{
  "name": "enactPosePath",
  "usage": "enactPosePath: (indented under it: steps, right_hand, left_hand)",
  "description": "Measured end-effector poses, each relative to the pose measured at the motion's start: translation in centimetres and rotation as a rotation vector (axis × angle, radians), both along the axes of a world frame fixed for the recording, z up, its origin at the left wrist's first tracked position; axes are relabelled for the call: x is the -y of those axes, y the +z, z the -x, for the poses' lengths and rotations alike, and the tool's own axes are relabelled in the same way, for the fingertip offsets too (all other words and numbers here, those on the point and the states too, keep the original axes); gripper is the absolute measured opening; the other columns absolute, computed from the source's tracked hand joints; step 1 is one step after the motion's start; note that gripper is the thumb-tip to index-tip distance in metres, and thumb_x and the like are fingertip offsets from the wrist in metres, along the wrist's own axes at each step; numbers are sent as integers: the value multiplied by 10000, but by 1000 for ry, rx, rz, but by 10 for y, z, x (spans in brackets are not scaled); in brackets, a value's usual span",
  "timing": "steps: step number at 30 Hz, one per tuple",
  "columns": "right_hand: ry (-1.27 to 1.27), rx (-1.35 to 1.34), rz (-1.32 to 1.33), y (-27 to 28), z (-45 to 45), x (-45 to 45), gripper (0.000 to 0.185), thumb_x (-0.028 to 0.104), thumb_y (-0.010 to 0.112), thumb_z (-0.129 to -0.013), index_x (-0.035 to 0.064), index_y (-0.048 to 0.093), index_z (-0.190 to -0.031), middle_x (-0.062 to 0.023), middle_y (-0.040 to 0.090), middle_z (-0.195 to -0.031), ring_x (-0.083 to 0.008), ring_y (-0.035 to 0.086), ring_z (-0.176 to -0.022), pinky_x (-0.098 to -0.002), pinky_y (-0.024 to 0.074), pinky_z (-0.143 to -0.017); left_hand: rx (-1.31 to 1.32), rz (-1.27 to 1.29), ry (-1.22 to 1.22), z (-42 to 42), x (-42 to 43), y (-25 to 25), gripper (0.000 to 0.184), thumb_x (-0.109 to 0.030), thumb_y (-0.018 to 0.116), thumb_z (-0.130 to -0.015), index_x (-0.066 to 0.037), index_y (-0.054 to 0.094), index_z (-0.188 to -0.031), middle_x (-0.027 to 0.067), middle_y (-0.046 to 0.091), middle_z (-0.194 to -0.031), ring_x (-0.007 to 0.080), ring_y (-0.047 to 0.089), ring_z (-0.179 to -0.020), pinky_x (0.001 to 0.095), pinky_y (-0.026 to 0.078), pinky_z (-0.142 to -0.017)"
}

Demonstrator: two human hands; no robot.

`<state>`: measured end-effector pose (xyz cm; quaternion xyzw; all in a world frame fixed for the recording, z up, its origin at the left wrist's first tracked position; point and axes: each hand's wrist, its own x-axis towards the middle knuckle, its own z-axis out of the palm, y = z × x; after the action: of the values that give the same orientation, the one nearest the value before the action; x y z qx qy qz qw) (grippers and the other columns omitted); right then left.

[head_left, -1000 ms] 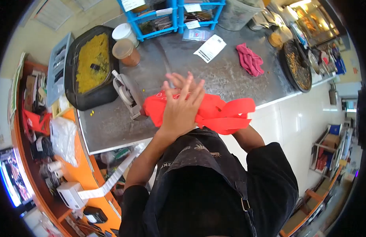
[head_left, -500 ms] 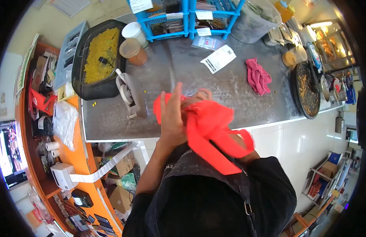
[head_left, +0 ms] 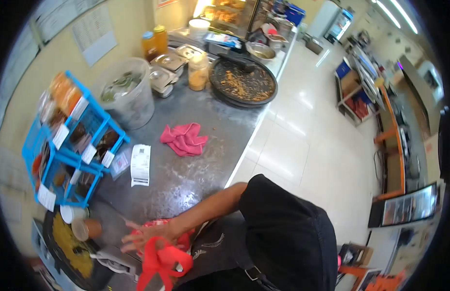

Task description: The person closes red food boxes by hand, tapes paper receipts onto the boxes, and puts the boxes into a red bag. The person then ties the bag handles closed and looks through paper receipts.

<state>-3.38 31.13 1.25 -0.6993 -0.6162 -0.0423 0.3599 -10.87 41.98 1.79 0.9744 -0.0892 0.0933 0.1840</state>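
One red bag (head_left: 167, 257) is at the near edge of the metal counter (head_left: 186, 174), directly in front of the wearer's dark apron (head_left: 220, 247); its loose straps hang toward the bottom of the view. One right hand (head_left: 150, 238) lies over it, palm down, fingers spread apart and touching the material rather than closed around it. The left hand cannot be made out clearly behind the bag, and its grip cannot be told.

Counted beside the bag: one tape dispenser (head_left: 116, 262), one brown-filled tub (head_left: 87, 229), one white tub (head_left: 72, 213) and one black tray (head_left: 52, 232) of yellow food (head_left: 69, 242). Further along: one blue rack (head_left: 65, 157), on which six white labels can be counted; one printed slip (head_left: 140, 165), one small clear packet (head_left: 120, 164) just beside it, and one crumpled pink cloth (head_left: 184, 139), well apart from the bag.

Along the far part: one large clear bucket (head_left: 130, 109) with green contents, two squeeze bottles (head_left: 160, 40) standing side by side, three lidded steel containers (head_left: 167, 61), one orange-filled jar (head_left: 198, 72) and one round black pan (head_left: 244, 80) holding brown bits.
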Motion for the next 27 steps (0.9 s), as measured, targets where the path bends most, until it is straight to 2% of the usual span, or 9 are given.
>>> enactPosePath:
  steps: [4,6,8,10,13,17,21,24,27]
  right_hand:
    - [191,-2,251,18,-5,8,498,307,668,-758,112,585,-1208,-131,440,-1427,-307,312,-1378,-702,56,-1100]
    - [290,276,310,55,-11,5,510,315,670,-789,97,573,-1239,-134,389,-1472,-340,284,-1388,-711,36,-1097]
    - [393,144,186,-9,-13,-20,523,336,665,-814,94,561,-1266,-131,419,-1446,-357,309,-1373,-668,57,-1120]
    - [533,-367,-101,-111,-8,-35,538,357,647,-847,78,538,-1294,-126,485,-1375,-362,371,-1329,-607,122,-1136]
    - [962,-569,115,12,-47,4,816,343,851,-659,74,488,-1339,-136,525,-1317,-276,485,-1228,-410,348,-1071]
    - [1062,-748,313,60,-90,8,1065,309,926,-529,88,389,-1421,-128,460,-1409,-233,468,-1261,-367,378,-1046]
    - [1164,-822,311,12,-107,-21,1130,265,925,-536,74,319,-1471,-108,456,-1416,-206,448,-1271,-339,361,-1057]
    - [1355,-1416,295,-17,-73,-30,1154,201,930,-459,88,350,-1450,-101,456,-1403,-211,428,-1295,-341,323,-1093]
    - [877,-1426,339,-23,-81,-5,1072,205,905,-495,69,379,-1420,-130,448,-1394,-251,447,-1284,-349,339,-1078]
  left_hand:
    - [-15,-40,43,4,-4,0,944,-362,724,-774,69,225,-1450,214,394,-1436,323,415,-1310,512,192,-1102]
    - [-20,-46,66,4,-9,1,917,-350,715,-782,64,238,-1447,208,406,-1426,321,426,-1298,504,207,-1095]
    - [-12,-45,76,9,-17,2,889,-338,706,-791,59,251,-1443,203,418,-1415,319,436,-1286,496,222,-1089]
    - [-9,-47,97,24,-26,4,861,-326,697,-799,54,264,-1439,197,430,-1405,317,447,-1273,488,237,-1083]
    - [-44,-47,199,47,-32,15,820,-308,683,-811,47,283,-1434,189,447,-1389,314,463,-1255,476,260,-1074]
    - [-83,-63,332,63,-40,25,767,-284,664,-828,37,309,-1427,177,471,-1369,310,484,-1230,460,289,-1062]
    - [-117,-86,434,72,-52,30,714,-259,646,-845,27,335,-1420,166,494,-1348,306,506,-1206,444,319,-1049]
    - [-152,-104,503,81,-64,35,675,-241,632,-857,20,354,-1415,157,512,-1332,303,522,-1187,432,342,-1040]
    - [-182,-115,579,87,-81,42,638,-223,618,-870,13,373,-1409,149,529,-1317,301,538,-1169,420,364,-1031]
